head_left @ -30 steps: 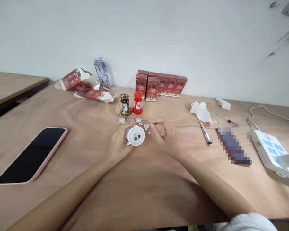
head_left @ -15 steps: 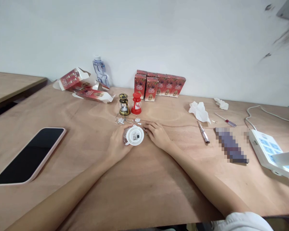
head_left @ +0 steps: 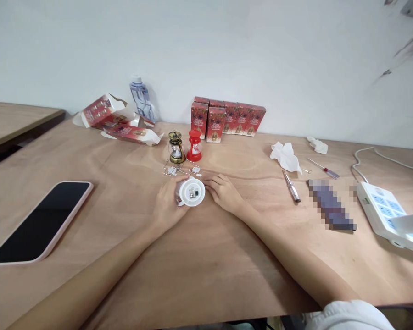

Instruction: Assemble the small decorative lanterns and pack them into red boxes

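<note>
My left hand (head_left: pixel 168 205) is wrapped round a small white lantern (head_left: pixel 197 198), tipped so that its round base faces me. Small metal and dark parts show in the recess of that base. Just right of it, my right hand (head_left: pixel 223 195) rests low over the table with bent fingers close together by the base's rim. Whatever its fingertips may pinch is too small to make out. Beyond the hands stand a bronze-coloured lantern (head_left: pixel 176 149) and a red lantern (head_left: pixel 194 147). White bits and thin wire pieces (head_left: pixel 172 171) lie in front of them.
Red printed boxes (head_left: pixel 216 126) stand by the wall, with a torn carton (head_left: pixel 127 130) and a bottle (head_left: pixel 142 98) to their left. A phone (head_left: pixel 43 222) lies at left. At right are crumpled tissue (head_left: pixel 286 157), two screwdrivers (head_left: pixel 292 187) (head_left: pixel 325 170) and a power strip (head_left: pixel 382 208).
The whole view has shifted slightly. My left hand keeps the white lantern base-up, and my right fingertips are a little nearer its rim.
</note>
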